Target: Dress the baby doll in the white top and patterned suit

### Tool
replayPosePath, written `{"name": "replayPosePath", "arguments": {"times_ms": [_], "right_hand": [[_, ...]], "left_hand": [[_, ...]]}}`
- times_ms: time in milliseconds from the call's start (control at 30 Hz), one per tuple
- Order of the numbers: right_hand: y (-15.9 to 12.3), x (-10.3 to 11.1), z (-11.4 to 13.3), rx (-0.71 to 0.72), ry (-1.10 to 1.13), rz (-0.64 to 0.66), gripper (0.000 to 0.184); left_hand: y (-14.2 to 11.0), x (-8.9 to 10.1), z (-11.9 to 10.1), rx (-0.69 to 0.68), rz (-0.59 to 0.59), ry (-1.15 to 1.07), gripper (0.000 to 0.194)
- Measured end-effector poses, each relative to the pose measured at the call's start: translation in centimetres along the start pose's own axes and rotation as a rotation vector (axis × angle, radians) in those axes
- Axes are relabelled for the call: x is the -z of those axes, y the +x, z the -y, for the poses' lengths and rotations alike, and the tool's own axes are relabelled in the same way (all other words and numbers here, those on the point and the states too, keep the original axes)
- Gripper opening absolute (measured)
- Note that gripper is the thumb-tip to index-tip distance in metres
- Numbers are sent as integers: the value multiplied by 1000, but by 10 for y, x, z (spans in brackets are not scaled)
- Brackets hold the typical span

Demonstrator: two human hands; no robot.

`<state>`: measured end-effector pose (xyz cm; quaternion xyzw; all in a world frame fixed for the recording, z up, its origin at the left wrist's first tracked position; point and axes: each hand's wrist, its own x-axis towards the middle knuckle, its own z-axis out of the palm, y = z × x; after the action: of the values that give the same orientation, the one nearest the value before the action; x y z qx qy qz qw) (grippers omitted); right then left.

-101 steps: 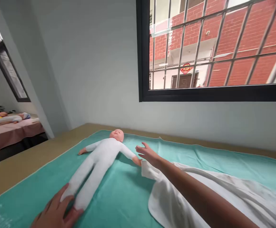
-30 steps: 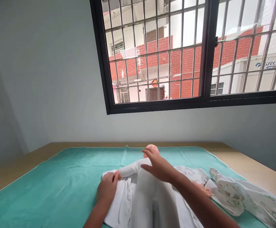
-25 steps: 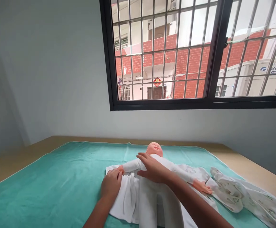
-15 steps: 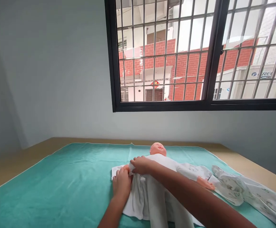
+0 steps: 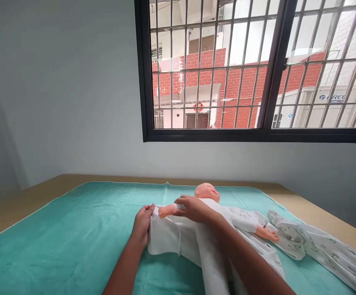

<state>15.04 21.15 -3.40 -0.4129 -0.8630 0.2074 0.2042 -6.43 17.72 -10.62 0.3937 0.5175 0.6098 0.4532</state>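
Note:
A baby doll (image 5: 207,191) in a white bodysuit lies on its back on a white garment (image 5: 165,241) spread over a teal mat (image 5: 73,237). My right hand (image 5: 193,208) is closed around the doll's left-side arm near the wrist and holds it lifted; the small pink hand pokes out to the left. My left hand (image 5: 143,225) pinches the upper left edge of the white garment just beside that arm. The doll's other arm (image 5: 265,232) lies stretched to the right on the garment.
A patterned white cloth (image 5: 313,246) lies crumpled at the right on the mat. The mat covers a tan table (image 5: 21,200) set against a grey wall. A barred black-framed window (image 5: 257,69) is above.
My right hand has gripped the doll's arm and raised it off the garment. My left hand slid left and took the garment's edge. Earlier, the doll lay bare on the mat.

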Motion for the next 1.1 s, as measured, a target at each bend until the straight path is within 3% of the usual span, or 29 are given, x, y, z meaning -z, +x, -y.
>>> {"name": "replayPosePath", "arguments": {"times_ms": [100, 233, 333, 500, 600, 733, 867, 967, 1067, 1100], "right_hand": [[1, -11, -4, 97, -167, -8, 35], [2, -17, -3, 98, -378, -4, 39], [2, -23, 3, 52, -512, -43, 41], [19, -43, 12, -28, -648, 107, 21], [29, -42, 8, -20, -622, 172, 20], [21, -10, -10, -3, -564, 148, 25], [11, 21, -23, -149, -551, 110, 36], [14, 18, -19, -196, -533, 120, 25], [21, 7, -8, -184, -545, 102, 4], [23, 5, -4, -173, -548, 93, 6]], "left_hand": [[-5, 5, -18, 66, 61, -281, 46], [-16, 5, -44, 90, 152, -275, 41], [-26, -10, -52, 95, 217, -247, 40], [-43, -56, -37, 78, 321, -223, 46], [-49, -74, -25, 21, 300, -233, 49], [-46, -71, -12, 48, 209, -229, 42], [-37, -64, 8, 143, 243, -235, 38], [-36, -68, 16, 95, 227, -304, 41], [-39, -74, 11, 61, 244, -461, 43], [-40, -75, 7, 64, 264, -518, 43]]}}
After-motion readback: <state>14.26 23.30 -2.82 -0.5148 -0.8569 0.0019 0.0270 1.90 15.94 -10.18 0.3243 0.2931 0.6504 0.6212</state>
